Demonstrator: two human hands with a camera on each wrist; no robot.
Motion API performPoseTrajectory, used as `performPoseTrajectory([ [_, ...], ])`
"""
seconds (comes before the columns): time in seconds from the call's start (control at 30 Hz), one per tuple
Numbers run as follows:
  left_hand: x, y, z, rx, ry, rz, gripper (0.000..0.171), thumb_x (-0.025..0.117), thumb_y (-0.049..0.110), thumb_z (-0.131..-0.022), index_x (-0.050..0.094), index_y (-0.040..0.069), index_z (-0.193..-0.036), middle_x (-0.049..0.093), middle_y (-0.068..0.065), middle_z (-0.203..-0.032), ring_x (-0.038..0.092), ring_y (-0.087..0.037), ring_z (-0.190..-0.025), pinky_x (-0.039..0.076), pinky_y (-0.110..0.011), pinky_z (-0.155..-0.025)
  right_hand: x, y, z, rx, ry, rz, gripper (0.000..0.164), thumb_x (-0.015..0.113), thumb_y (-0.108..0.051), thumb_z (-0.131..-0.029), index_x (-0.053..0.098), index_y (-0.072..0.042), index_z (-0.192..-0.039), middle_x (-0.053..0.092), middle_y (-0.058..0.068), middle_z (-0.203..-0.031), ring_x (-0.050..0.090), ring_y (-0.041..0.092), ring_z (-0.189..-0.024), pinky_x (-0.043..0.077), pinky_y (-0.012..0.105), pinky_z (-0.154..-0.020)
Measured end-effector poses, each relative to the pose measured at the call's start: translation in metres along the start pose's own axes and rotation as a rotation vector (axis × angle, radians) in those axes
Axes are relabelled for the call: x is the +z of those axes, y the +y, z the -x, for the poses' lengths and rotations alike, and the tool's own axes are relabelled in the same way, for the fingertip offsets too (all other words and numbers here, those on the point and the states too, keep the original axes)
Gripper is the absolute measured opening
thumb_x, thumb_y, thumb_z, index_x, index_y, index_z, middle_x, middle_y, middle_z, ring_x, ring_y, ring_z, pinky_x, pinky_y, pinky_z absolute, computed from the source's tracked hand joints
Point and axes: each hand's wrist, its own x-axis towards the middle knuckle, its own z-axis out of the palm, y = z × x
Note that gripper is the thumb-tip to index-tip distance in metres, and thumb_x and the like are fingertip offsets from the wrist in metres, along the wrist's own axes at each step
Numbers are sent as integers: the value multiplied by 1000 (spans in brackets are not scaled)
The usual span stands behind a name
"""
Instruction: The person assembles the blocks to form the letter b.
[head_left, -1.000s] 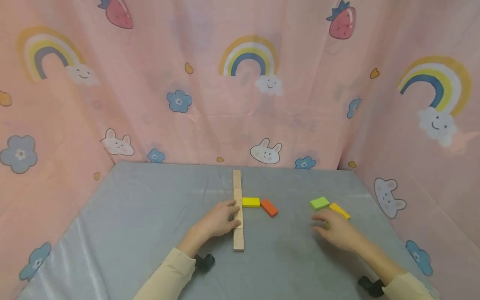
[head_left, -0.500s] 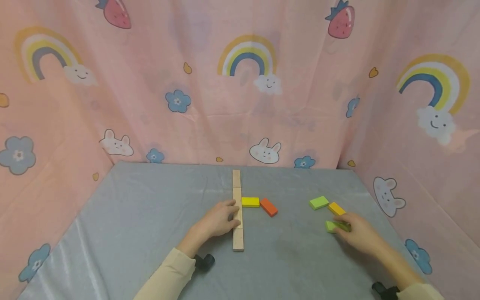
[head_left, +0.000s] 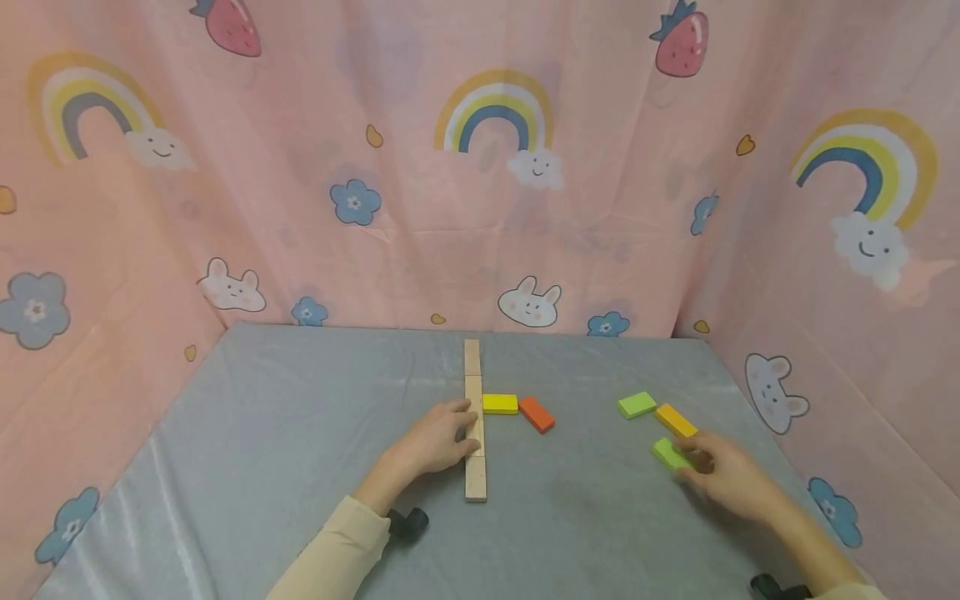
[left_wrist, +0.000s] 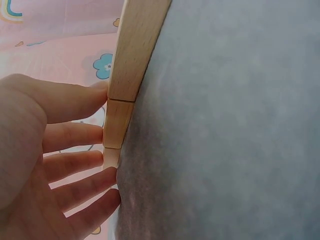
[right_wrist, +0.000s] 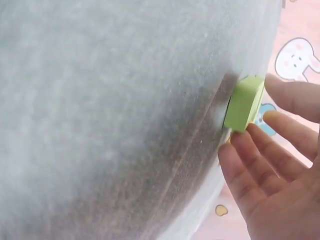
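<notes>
My left hand rests its fingertips on a straight row of plain wooden blocks, its fingers mostly straight in the left wrist view, along the side of the blocks. Against the row's right side lies a yellow block, and an orange-red block slants off its end. My right hand has thumb and fingertips at opposite edges of a light green block, whose face shows in the right wrist view. Just beyond it are an orange-yellow block and another green block.
A grey cloth covers the table. Pink printed curtains stand behind it and on both sides. A dark wrist-camera mount sits by the left wrist, with another at the right wrist.
My right hand has gone from above the blocks down to the near green block and drawn slightly right and nearer. That block has turned to a slant. The left hand stays put.
</notes>
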Motion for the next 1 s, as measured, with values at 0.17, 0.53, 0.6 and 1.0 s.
performPoseTrajectory([
  [0.17,0,0,0,17,13,-11,47,69,27,-98,62,4,-138,46,-19,-154,44,-40,-140,39,-51,-114,3,2,3,-19,-31,-77,57,83,-27,-85,63,3,-129,63,12,-113,59,19,-86,51,29,-62],
  [0.53,-1,1,0,8,14,-5,48,70,27,-97,62,4,-138,46,-18,-154,44,-40,-140,39,-52,-113,5,-1,1,-32,-76,-108,72,87,-27,-81,56,8,-136,58,5,-96,53,19,-82,46,26,-60],
  [0.6,-1,1,0,7,13,-7,48,70,27,-98,62,4,-139,46,-18,-154,44,-40,-140,39,-51,-114,6,-3,-1,-24,-72,-93,72,87,-28,-81,57,7,-136,58,5,-95,53,19,-81,45,26,-60],
  [1.0,0,0,0,8,11,-5,48,69,28,-98,61,4,-139,46,-18,-154,44,-39,-141,39,-51,-114,17,-13,-10,-91,-26,-91,63,87,-29,-81,64,6,-128,62,2,-96,56,15,-81,47,27,-64],
])
